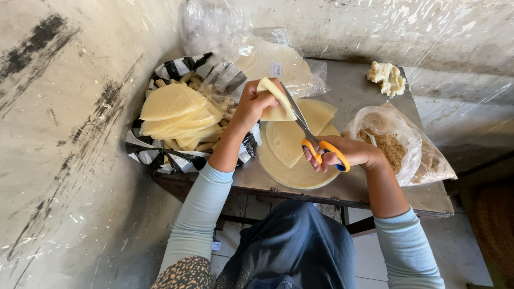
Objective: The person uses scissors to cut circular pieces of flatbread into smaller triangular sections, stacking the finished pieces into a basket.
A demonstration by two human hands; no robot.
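Two hands at work, as I log them from the head camera. My left hand (256,104) pinches a pale yellow wedge-shaped piece of thin pastry sheet (277,101), held up above the worktop. My right hand (350,153) has its fingers curled through the loops of a pair of orange-handled scissors with steel blades (310,136); the blades run up to touch the wedge's edge. Beneath them, a stack of round pale pastry sheets (294,166), some cut to fans, lies on the grey metal worktop (375,187). To the left, a black-and-white checked plastic bag (160,155) holds cut wedges and rolled sticks. To the right, a clear plastic bag of brown crumbs (396,144); behind it, a lump of pale dough (386,77).
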